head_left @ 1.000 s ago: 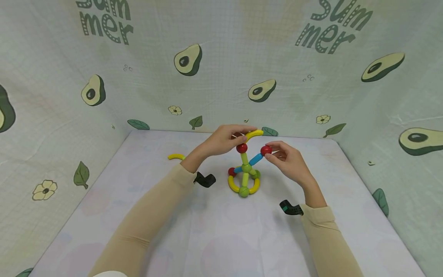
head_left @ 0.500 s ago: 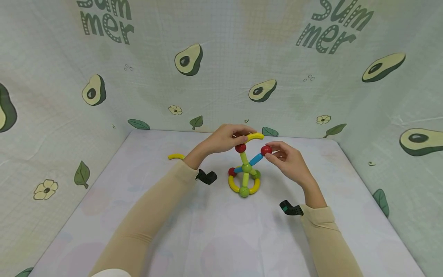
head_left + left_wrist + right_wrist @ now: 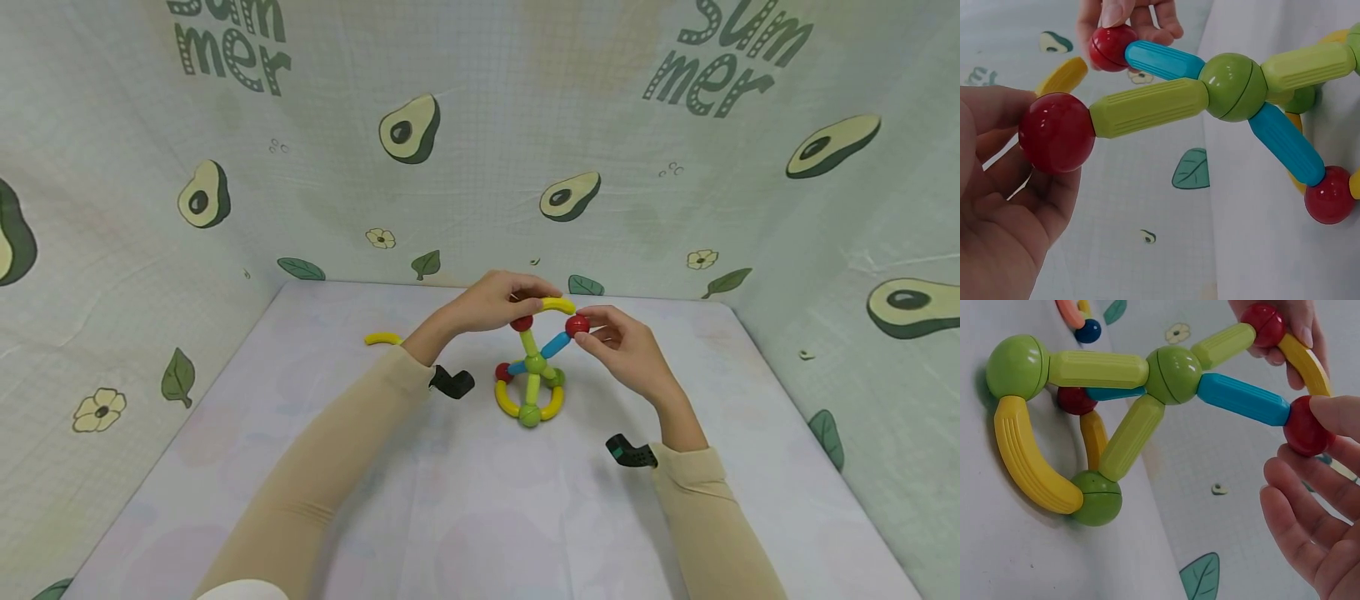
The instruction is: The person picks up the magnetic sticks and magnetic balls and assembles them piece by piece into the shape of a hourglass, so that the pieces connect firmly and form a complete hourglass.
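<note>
A magnetic stick-and-ball toy frame stands on the table, with a green ball (image 3: 536, 363) at its centre and yellow curved rods (image 3: 1025, 459) around its base. My left hand (image 3: 491, 306) holds another yellow curved rod (image 3: 558, 305) at the top, beside the left red ball (image 3: 1057, 133) on a light green stick (image 3: 1150, 107). That rod spans toward the right red ball (image 3: 1308, 425), its far end right at the ball. My right hand (image 3: 630, 350) pinches this right ball, which sits on a blue stick (image 3: 1244, 399).
A loose yellow curved rod (image 3: 382, 338) lies on the table (image 3: 480, 517) left of the frame, partly behind the left arm. A dark blue ball (image 3: 1089, 331) and a pink curved rod (image 3: 1070, 312) show at the right wrist view's top. A printed cloth (image 3: 480, 150) hangs behind.
The yellow curved rod in my left hand has swung down, its free end now at the right red ball. The right hand has stayed on that ball.
</note>
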Available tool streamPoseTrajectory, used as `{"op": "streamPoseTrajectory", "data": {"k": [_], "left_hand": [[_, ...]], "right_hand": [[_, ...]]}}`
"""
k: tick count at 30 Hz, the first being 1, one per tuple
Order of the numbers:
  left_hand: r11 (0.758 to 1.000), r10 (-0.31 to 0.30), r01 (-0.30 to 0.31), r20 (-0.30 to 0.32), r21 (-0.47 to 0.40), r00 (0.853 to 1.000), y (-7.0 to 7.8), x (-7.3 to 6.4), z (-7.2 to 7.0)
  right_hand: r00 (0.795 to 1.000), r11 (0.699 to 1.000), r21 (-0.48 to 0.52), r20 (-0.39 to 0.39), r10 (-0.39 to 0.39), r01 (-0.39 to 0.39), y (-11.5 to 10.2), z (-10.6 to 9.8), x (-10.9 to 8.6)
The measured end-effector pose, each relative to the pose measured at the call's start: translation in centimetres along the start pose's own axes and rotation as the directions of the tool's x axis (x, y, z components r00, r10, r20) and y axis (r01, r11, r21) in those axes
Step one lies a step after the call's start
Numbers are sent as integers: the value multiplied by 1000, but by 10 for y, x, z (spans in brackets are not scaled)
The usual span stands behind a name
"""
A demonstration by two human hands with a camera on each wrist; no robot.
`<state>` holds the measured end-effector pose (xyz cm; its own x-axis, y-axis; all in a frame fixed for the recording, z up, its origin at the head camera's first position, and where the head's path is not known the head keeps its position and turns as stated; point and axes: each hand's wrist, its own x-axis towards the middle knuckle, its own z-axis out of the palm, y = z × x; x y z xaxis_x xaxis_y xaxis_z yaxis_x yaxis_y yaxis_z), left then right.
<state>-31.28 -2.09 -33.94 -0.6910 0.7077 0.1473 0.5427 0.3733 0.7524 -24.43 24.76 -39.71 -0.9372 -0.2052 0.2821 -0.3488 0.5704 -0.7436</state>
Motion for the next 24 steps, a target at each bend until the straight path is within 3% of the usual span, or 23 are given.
{"op": "streamPoseTrajectory", "data": {"k": [6,15,24], "left_hand": [[1000,-22,22,15,2,1000,1,0,3],[1000,0,1,-34,20,999,1,0,6],[1000,19,-18,-79,12,997,-6,3,10]], "right_hand": [[1000,1000,2,5,1,-1,-1,0,-1],[1000,1000,7,6,9,-9,1,1,-1],[997,996,57,-15,-71,72,2,3,0]]}}
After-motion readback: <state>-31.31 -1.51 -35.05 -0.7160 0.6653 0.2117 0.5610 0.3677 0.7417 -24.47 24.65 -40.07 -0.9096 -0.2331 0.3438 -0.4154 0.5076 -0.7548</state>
